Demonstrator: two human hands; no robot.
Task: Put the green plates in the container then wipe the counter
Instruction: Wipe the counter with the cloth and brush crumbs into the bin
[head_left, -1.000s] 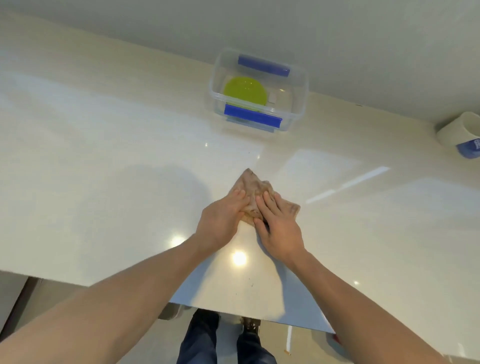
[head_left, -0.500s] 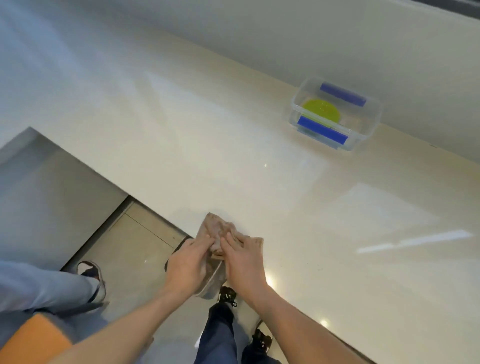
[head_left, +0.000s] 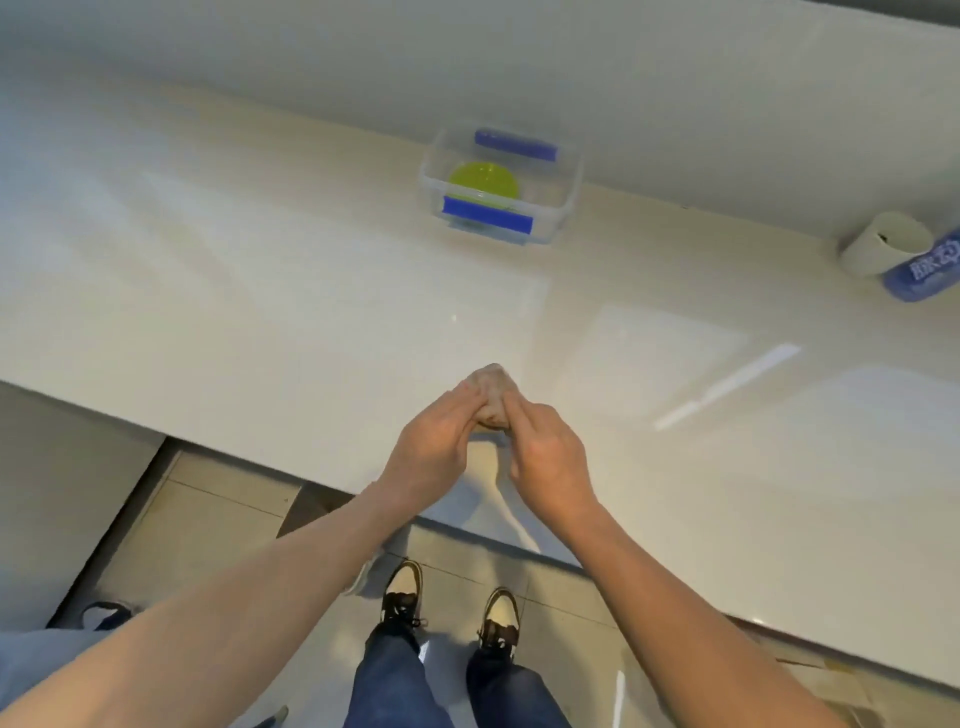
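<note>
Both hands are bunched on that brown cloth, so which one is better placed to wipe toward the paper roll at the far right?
Probably the right hand. It pinches the cloth from the side nearer the paper roll, with bare counter ahead of it. The left hand would have to cross over.

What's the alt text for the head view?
Both hands, left hand and right hand, bunch a brown cloth on a pale counter. Behind, a clear container with blue clips holds green plates.
</note>
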